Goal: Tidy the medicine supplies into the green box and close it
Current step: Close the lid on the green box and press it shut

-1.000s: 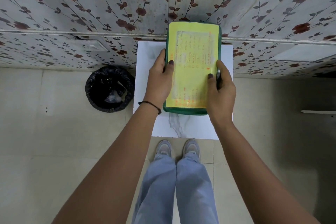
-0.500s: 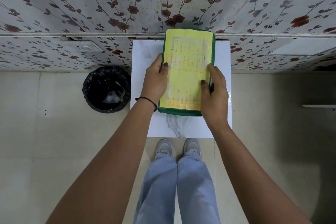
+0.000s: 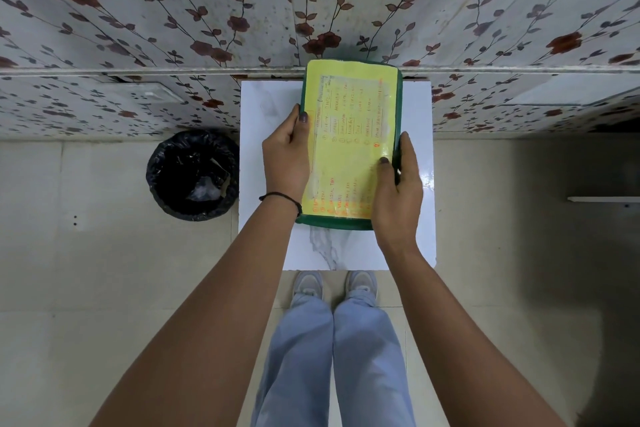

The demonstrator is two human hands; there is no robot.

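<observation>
Hands: left hand (image 3: 286,156) and right hand (image 3: 398,191), each grip clamped on a long side of the green box (image 3: 332,221) | box: lid shut, yellow sheet (image 3: 349,135) on top, on white table (image 3: 263,114) | beyond: black bin (image 3: 192,175), floral wall (image 3: 173,28)

The green box (image 3: 349,222) sits closed on the white surface (image 3: 263,107), its long side running away toward the wall. A yellow sheet (image 3: 349,135) with orange handwriting, taped flat, covers nearly the whole lid.
</observation>
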